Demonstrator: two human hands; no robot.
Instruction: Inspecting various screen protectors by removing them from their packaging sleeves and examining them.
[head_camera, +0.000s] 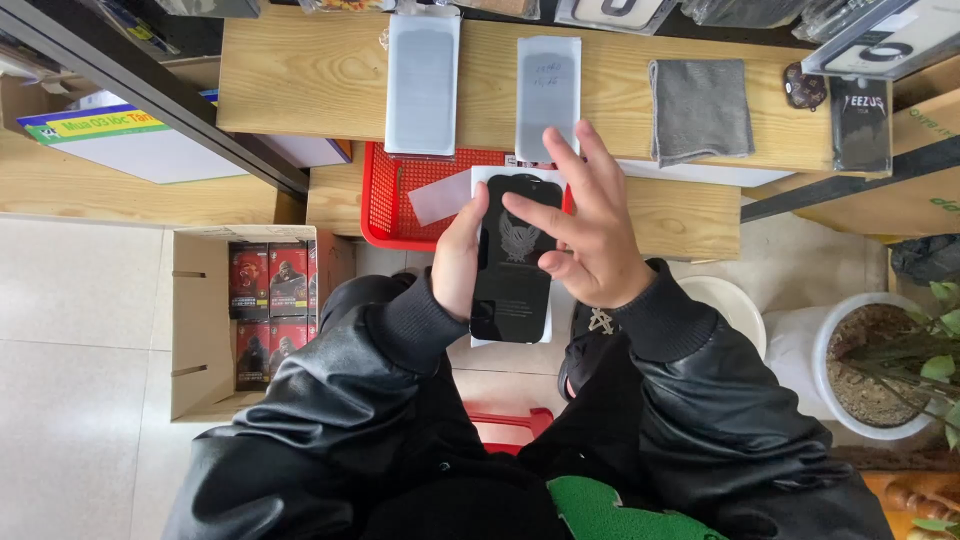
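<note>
Above the lap, a black phone (515, 262) is gripped along its edge by the left hand (458, 262) — right hand (590, 235) fingers spread wide over the screen. Beyond: red tray (400, 200), grey cloth (700, 108) on the wooden bench (300, 80).

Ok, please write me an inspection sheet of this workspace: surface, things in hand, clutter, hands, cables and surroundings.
Surface: light wooden bench in two steps, with a red mesh tray on the lower one.
Things in hand: black glass sheet on a white backing, held upright over the lap.
Clutter: two grey film sheets, a folded grey cloth, a black packet.
Hands: left hand grips the sheet's left edge; right hand is spread, fingertips on its front.
Cables: nothing seen.
Surroundings: cardboard box of red packs on the tiled floor, white plant pot, red stool.
</note>
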